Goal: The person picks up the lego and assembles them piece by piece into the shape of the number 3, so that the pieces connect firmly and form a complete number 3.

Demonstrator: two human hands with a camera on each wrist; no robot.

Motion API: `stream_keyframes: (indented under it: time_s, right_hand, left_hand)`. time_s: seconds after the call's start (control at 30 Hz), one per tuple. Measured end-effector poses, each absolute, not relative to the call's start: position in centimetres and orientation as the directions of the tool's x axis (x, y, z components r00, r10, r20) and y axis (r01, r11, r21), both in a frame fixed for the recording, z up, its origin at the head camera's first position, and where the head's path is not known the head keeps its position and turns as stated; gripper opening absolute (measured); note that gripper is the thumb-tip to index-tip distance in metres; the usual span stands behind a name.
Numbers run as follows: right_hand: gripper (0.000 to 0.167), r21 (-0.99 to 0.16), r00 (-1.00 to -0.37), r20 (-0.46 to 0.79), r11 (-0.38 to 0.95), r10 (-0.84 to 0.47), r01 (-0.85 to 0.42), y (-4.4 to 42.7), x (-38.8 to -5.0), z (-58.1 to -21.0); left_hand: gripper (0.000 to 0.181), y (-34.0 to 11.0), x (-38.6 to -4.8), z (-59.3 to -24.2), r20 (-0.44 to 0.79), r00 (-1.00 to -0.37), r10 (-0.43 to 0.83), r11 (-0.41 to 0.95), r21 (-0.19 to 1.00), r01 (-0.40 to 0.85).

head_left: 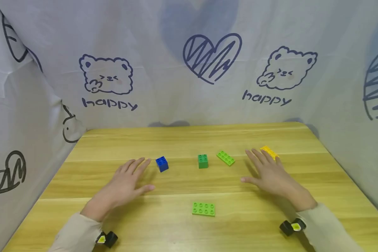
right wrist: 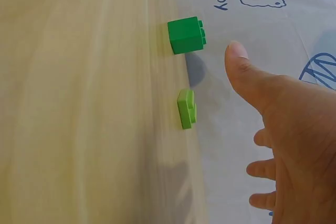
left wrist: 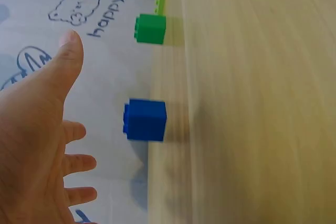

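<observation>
The left hand (head_left: 123, 185) and right hand (head_left: 271, 176) have spread fingers, and a fast swipe could knock the blue block (head_left: 162, 164) over.

Blue block (head_left: 162, 163) stands just beside left index fingertip (head_left: 146, 162); yellow brick (head_left: 270, 152) obstructs beyond right fingers (head_left: 259, 157); passage open between 2 thumbs (head_left: 145, 189).

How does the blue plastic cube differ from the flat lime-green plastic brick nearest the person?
The blue plastic cube is taller and four-studded; the flat lime-green plastic brick is lower and eight-studded. The cube sits nearer the left hand than the brick does. Both rest on the wood-grain table.
</observation>
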State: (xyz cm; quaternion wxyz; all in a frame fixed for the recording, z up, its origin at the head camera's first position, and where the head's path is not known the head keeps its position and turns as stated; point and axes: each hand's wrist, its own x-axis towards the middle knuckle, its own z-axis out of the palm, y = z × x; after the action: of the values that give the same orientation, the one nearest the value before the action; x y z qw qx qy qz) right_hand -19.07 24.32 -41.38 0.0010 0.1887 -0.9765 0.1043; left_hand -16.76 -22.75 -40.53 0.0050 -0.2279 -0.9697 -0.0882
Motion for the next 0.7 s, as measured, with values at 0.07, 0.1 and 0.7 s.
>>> stream_keyframes:
  time_s: [0.07,0.1,0.7]
  right_hand:
    - [0.098,-0.212,-0.923,0.055,0.899,-0.38,-0.383,24.0,-19.3,-41.3]
    - [0.097,-0.221,-0.92,0.063,0.894,-0.387,-0.391,23.8,-19.4,-41.2]
    - [0.084,-0.422,-0.88,0.176,0.774,-0.441,-0.472,20.4,-21.6,-40.3]
  left_hand:
    - [0.089,-22.3,-16.6,-40.3,0.072,-0.888,0.455,0.871,0.173,0.46]
    - [0.088,-22.0,-16.6,-40.2,0.083,-0.883,0.463,0.865,0.175,0.47]
    - [0.086,-16.5,-16.1,-39.3,0.124,-0.748,0.652,0.716,0.225,0.661]
